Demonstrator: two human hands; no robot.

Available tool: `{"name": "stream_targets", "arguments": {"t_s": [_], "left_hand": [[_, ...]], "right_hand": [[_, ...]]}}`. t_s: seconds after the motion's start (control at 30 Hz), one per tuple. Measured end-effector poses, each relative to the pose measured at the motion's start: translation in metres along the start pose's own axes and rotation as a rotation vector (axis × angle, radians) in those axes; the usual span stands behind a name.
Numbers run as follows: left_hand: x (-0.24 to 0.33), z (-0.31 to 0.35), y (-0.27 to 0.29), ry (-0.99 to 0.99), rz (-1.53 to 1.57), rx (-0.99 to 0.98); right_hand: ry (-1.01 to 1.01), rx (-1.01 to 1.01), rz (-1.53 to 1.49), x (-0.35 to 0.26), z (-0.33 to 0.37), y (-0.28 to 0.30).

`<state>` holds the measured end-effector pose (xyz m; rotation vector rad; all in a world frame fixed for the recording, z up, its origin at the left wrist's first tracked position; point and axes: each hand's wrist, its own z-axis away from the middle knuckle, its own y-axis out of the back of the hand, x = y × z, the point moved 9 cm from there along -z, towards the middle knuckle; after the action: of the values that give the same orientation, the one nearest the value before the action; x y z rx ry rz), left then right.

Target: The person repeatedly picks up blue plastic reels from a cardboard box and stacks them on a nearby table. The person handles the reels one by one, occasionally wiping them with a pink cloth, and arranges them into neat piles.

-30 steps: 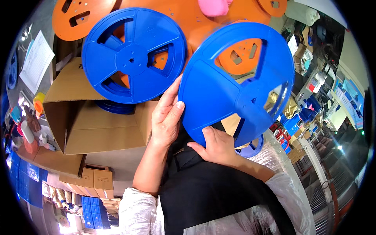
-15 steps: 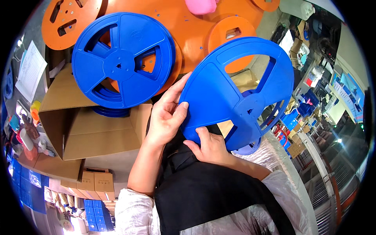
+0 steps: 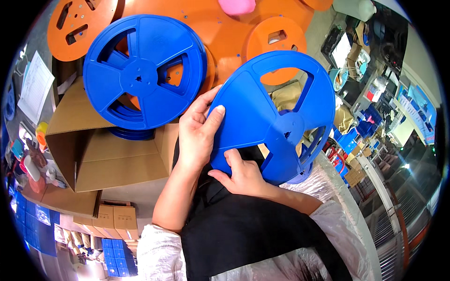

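A large blue plastic reel (image 3: 243,107) with cut-out windows is tilted in front of me. My left hand (image 3: 199,129) grips its left rim, thumb on the near face and fingers behind. At the lower left edge, my right hand (image 3: 243,173) pinches the rim beside a window. To the left, a stack of blue reels (image 3: 140,79) lies on an orange round fixture (image 3: 211,28), apart from my hands. Below that stack stands an open cardboard box (image 3: 122,154), with more blue rims at its opening.
Orange discs (image 3: 83,30) with slots sit on the fixture, and a pink object (image 3: 237,5) rests at its far side. A paper sheet (image 3: 36,89) hangs at the left. Clear plastic wrapping (image 3: 311,192) lies to the right of my right forearm. Closed cartons (image 3: 123,221) stand at lower left.
The held reel has shifted left and turned slightly, its face angled more to the side. Both hands have moved a little left with it, still gripping its rim.
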<state>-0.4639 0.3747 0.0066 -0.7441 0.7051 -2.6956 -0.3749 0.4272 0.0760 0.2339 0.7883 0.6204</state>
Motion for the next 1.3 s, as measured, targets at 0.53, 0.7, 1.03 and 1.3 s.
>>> {"name": "stream_targets", "arguments": {"t_s": [0.53,0.7,1.03,1.3], "left_hand": [[-0.011,-0.014,-0.007,0.131,0.002,-0.139],[-0.006,-0.009,-0.013,0.068,-0.023,-0.178],[-0.004,-0.001,-0.018,0.041,-0.017,-0.195],[0.039,0.017,-0.036,-0.110,0.087,-0.315]], "right_hand": [[-0.012,0.011,-0.121,0.003,0.008,-0.015],[0.019,0.039,-0.126,0.003,0.011,-0.014],[0.014,0.053,-0.146,0.007,0.018,-0.009],[0.146,0.128,-0.273,-0.032,0.016,0.064]]}}
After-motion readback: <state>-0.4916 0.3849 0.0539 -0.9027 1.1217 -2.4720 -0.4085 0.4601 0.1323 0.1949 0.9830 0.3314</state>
